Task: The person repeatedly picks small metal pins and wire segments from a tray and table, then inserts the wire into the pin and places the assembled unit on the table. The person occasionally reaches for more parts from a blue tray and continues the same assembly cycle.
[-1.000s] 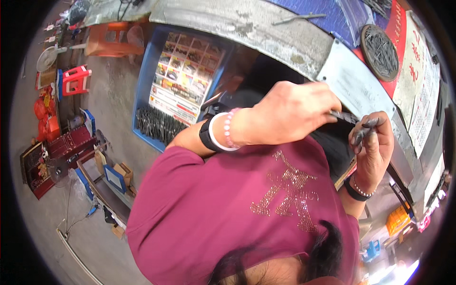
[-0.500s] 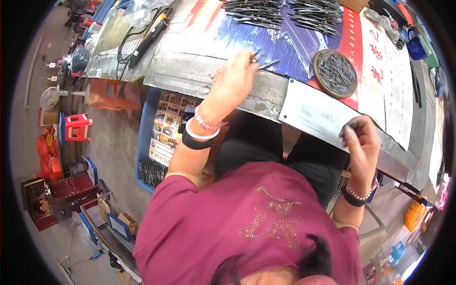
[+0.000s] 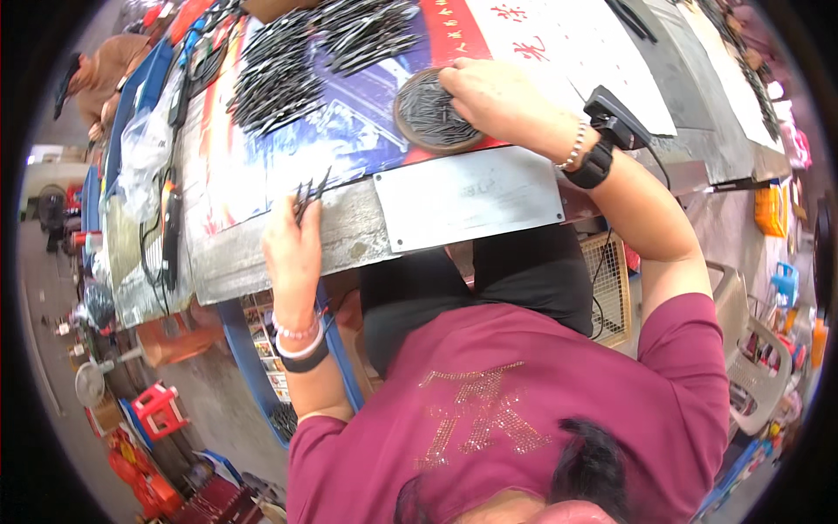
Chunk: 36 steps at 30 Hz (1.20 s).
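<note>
My left hand (image 3: 293, 244) is at the table's near edge, closed on a few thin dark metal pieces (image 3: 309, 194) whose tips point away from me. A round shallow bowl (image 3: 403, 127) holds many short, slim grey metal pins (image 3: 434, 109). Over its right rim reaches my right hand (image 3: 499, 98), fingers bent down among the pins; the fingertips are partly hidden, and whatever they pinch cannot be made out. Below the bowl, a flat silver metal plate (image 3: 471, 199) lies along the table edge. Farther off are two piles of long dark metal pieces (image 3: 278, 77).
A printed sheet (image 3: 349, 131) in blue, red and white covers the tabletop. A black device (image 3: 617, 120) with a cord sits right of my wrist. Clear plastic bags (image 3: 144, 162) and a black-and-orange tool (image 3: 172, 236) are at the left. A blue crate (image 3: 240, 336) stands below the table.
The view has turned, shifting the table leftward. My right hand has gone from beside the metal plate to the bowl of pins. My left hand stays closed on thin dark pieces.
</note>
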Tool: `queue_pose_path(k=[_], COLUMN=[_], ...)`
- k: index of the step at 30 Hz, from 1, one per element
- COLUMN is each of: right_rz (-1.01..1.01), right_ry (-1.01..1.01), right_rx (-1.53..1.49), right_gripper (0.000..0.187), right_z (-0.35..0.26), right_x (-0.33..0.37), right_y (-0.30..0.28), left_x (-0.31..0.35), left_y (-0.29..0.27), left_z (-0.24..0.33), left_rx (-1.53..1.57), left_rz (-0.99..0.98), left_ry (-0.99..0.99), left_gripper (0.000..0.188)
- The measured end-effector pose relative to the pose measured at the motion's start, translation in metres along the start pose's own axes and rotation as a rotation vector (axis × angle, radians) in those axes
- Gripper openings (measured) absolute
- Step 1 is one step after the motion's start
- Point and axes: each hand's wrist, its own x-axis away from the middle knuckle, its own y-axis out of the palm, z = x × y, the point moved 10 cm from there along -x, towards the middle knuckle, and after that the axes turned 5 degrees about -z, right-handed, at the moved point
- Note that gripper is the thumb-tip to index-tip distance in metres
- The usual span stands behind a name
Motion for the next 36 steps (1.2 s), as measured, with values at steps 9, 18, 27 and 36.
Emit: queue_pose_path(k=[9,18,27,36], right_rz=[0.02,0.116,0.099,-0.004], right_ry=[0.009,0.031,0.121,0.19], right_rx=[-0.053,-0.231,-0.405,-1.057], right_gripper=[0.009,0.015,0.014,0.013], right_z=[-0.001,0.0,0.001,-0.042], right_x=[0.004,0.015,0.02,0.066], right_y=[-0.004,-0.025,-0.03,-0.03], left_x=[0.037,0.059,0.067,0.066], left_y=[0.002,0.035,0.037,0.035], left_z=[0.04,0.06,0.063,0.069], left_rx=[0.668,0.826,0.795,0.875], left_rz=[-0.066,-0.211,-0.273,-0.161], left_ry=[-0.06,-0.105,-0.086,0.0], left_gripper=[0.013,0.019,0.016,0.017])
